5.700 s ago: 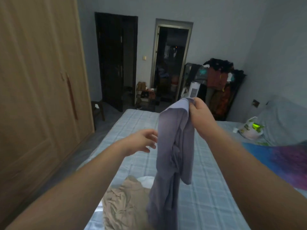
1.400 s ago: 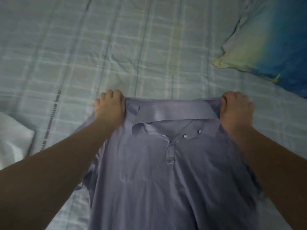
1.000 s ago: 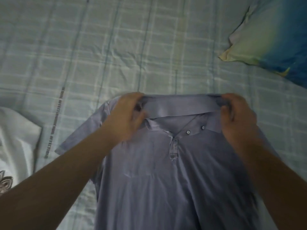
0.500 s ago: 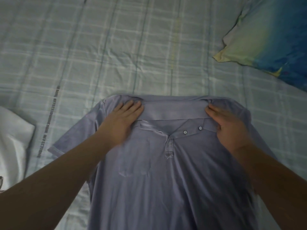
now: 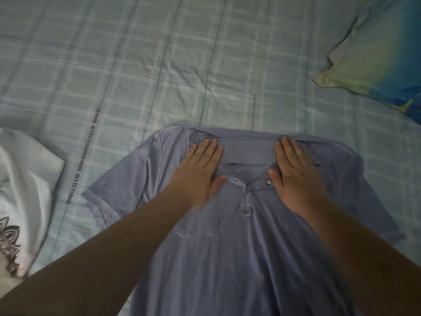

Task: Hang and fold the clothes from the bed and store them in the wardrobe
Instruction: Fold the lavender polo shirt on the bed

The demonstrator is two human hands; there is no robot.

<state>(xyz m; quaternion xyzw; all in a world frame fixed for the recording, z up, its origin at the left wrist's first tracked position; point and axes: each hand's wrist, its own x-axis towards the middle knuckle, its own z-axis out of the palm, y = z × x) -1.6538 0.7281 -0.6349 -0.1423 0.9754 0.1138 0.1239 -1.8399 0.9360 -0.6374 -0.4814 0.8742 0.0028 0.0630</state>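
Left hand: the left hand [image 5: 198, 174] lies flat on the polo shirt [image 5: 239, 258], fingers straight and held together, thumb out to the side. It grips nothing, just presses down at the collar's 9 o'clock end.
Right hand: same deal for the right hand [image 5: 293, 176]. Palm down, fingers straight and together, resting on the collar's 3 o'clock end, thumb near the button.
Collar: the collar [image 5: 247, 151] runs between the two hands, fingertips of both reaching almost to its top fold.
Shirt spot: one lavender polo, face up on the bed [image 5: 182, 65], filling the frame from centre down to 6 o'clock, neck pointing to 12.
Sleeves: two short ones, one spread toward 9 o'clock [image 5: 114, 190], the other toward 3 o'clock [image 5: 376, 201].
Buttons: only one button [image 5: 268, 182] in sight, right beside the right thumb. The placket [image 5: 246, 201] hangs open below it.
Pocket: one chest pocket [image 5: 198, 231], partly under the left forearm.
Other clothes: one white garment [image 5: 27, 179] with a dark print, at 8 to 9 o'clock, apart from the polo.
Pillow: one blue and yellow pillow [image 5: 382, 53] at 2 o'clock, well apart from the shirt.
Sheet: pale plaid, with a strip of printed lettering [image 5: 84, 156] too blurry to read properly.
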